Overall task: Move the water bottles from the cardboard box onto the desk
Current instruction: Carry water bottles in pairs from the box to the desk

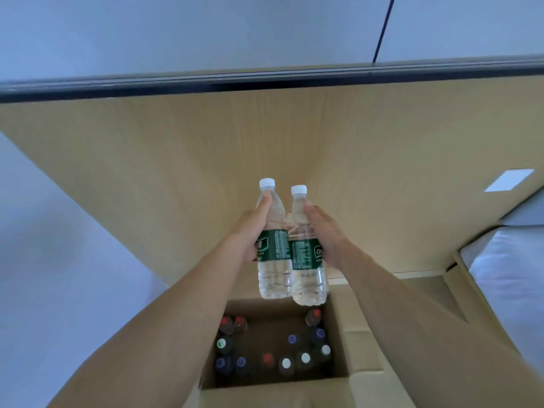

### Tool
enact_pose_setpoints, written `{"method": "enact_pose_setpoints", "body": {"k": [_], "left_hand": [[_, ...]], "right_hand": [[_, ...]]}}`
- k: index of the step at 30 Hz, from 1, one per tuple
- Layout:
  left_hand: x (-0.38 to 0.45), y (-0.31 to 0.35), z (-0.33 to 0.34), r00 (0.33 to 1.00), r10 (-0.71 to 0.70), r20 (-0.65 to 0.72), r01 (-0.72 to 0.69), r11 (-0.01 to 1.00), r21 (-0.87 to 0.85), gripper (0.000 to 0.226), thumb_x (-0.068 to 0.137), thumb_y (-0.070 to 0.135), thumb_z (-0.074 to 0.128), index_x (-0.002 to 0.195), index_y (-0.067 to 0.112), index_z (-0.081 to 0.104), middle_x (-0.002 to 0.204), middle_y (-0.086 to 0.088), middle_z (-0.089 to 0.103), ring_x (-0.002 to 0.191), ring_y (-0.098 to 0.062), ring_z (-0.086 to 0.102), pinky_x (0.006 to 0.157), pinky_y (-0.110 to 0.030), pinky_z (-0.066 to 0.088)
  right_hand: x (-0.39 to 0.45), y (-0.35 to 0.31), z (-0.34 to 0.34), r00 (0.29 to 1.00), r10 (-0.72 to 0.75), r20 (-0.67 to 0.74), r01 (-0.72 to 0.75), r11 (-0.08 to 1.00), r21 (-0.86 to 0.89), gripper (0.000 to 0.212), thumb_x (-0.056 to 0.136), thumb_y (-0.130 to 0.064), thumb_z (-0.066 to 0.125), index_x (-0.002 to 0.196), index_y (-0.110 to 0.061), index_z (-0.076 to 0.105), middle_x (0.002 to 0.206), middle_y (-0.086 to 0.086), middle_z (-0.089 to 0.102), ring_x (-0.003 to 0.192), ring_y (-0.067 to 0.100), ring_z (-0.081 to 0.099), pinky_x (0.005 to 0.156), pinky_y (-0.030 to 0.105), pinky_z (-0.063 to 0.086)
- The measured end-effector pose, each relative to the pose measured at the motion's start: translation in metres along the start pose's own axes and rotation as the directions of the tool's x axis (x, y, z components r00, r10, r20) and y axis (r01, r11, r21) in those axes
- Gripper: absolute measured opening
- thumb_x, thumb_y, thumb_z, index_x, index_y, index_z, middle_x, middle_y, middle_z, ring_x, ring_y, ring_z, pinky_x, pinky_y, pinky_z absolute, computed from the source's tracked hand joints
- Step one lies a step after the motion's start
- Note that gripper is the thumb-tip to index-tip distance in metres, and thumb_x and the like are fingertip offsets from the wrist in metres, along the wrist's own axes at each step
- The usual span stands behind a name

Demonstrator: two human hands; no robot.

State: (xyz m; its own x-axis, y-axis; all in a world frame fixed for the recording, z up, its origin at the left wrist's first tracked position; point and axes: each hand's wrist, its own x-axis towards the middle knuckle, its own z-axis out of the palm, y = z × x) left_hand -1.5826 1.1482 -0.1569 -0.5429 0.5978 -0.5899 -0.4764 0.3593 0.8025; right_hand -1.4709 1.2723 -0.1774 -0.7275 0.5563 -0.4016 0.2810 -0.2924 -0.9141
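Two water bottles [273, 245] held; about twelve capped bottles [286, 363] in one cardboard box [347, 348].

- An office-like room is suggested, though it cannot be told for certain.
- A light wood-grain desk [182, 160] with a dark far edge is seen across the middle of the frame.
- Plain pale wall panels [206, 30], split by a dark seam at upper right, are seen behind it.
- An open cardboard box [365, 348] of capped bottles is seen at lower centre.
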Motion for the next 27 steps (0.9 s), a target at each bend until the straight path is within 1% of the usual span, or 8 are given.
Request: {"method": "enact_pose_setpoints", "body": {"k": [4,7,11,14,17,20,23,27], "left_hand": [[-0.02,0.004,0.024,0.976,-0.048,0.21,0.053,0.998,-0.018,0.049,0.096,0.045,0.056,0.123,0.005,0.058,0.111,-0.015,0.071,0.093,-0.027,0.071,0.079,-0.037,0.056],[-0.033,0.006,0.038,0.94,-0.061,0.337,0.062,0.998,0.007,0.051,0.077,0.021,0.058,0.125,0.004,0.053,0.111,-0.018,0.055,0.101,-0.03,0.052,0.095,-0.044,0.043],[-0.043,0.006,0.058,0.909,-0.062,0.411,0.035,0.997,0.072,0.047,0.087,-0.001,0.048,0.134,-0.006,0.055,0.121,-0.025,0.06,0.108,-0.034,0.056,0.115,-0.056,0.037],[-0.048,0.004,0.072,0.88,-0.045,0.472,-0.01,0.994,0.113,0.047,0.088,0.003,0.064,0.132,-0.011,0.055,0.126,-0.029,0.064,0.11,-0.036,0.064,0.108,-0.054,0.045],[-0.059,0.0,0.09,0.869,-0.031,0.494,-0.019,0.995,0.096,0.063,0.076,0.016,0.078,0.128,-0.011,0.057,0.122,-0.028,0.067,0.107,-0.036,0.067,0.101,-0.052,0.051],[-0.078,-0.006,0.116,0.857,0.008,0.515,-0.045,0.997,0.059,0.072,0.072,0.024,0.081,0.131,-0.006,0.052,0.123,-0.029,0.066,0.106,-0.037,0.068,0.098,-0.055,0.053],[-0.104,-0.013,0.145,0.825,0.042,0.564,-0.064,0.998,0.019,0.08,0.067,0.022,0.084,0.133,-0.001,0.046,0.12,-0.028,0.066,0.102,-0.04,0.07,0.085,-0.055,0.058],[-0.142,-0.026,0.184,0.754,0.001,0.657,-0.085,0.992,0.096,0.078,0.067,0.028,0.09,0.129,0.008,0.049,0.121,-0.022,0.067,0.105,-0.043,0.07,0.087,-0.069,0.053]], "right_hand": [[-0.02,-0.008,-0.026,1.0,0.026,-0.007,-0.026,1.0,-0.004,0.046,0.101,-0.051,0.048,0.122,-0.011,0.054,0.116,0.02,0.066,0.103,0.035,0.068,0.094,0.051,0.054],[-0.038,-0.012,-0.048,0.997,0.076,0.005,-0.076,0.997,0.024,0.051,0.1,-0.052,0.05,0.126,-0.008,0.049,0.121,0.021,0.063,0.11,0.037,0.065,0.097,0.055,0.052],[-0.072,-0.015,-0.08,0.994,0.082,0.071,-0.089,0.99,0.106,0.048,0.087,-0.027,0.07,0.124,-0.004,0.05,0.113,0.022,0.065,0.093,0.034,0.068,0.08,0.044,0.057],[-0.101,-0.013,-0.098,0.996,0.044,0.08,-0.057,0.984,0.166,0.044,0.073,-0.01,0.067,0.115,-0.003,0.056,0.105,0.021,0.065,0.093,0.033,0.065,0.087,0.045,0.056],[-0.134,-0.009,-0.112,0.995,0.038,-0.093,-0.017,0.976,0.216,0.043,0.077,-0.007,0.069,0.116,0.006,0.057,0.106,0.026,0.066,0.092,0.033,0.067,0.092,0.048,0.053],[-0.172,-0.001,-0.121,0.964,0.075,-0.255,-0.006,0.965,0.262,0.046,0.09,-0.017,0.07,0.124,0.011,0.055,0.12,0.032,0.064,0.099,0.037,0.068,0.093,0.046,0.055],[-0.212,0.009,-0.128,0.938,0.059,-0.341,0.069,0.934,0.351,0.051,0.092,-0.031,0.069,0.129,0.003,0.056,0.123,0.025,0.066,0.116,0.041,0.063,0.103,0.054,0.049],[-0.277,0.019,-0.141,0.866,0.04,-0.498,0.187,0.899,0.396,0.056,0.088,-0.036,0.074,0.13,-0.007,0.052,0.104,0.019,0.073,0.088,0.034,0.073,0.077,0.048,0.06]]}}
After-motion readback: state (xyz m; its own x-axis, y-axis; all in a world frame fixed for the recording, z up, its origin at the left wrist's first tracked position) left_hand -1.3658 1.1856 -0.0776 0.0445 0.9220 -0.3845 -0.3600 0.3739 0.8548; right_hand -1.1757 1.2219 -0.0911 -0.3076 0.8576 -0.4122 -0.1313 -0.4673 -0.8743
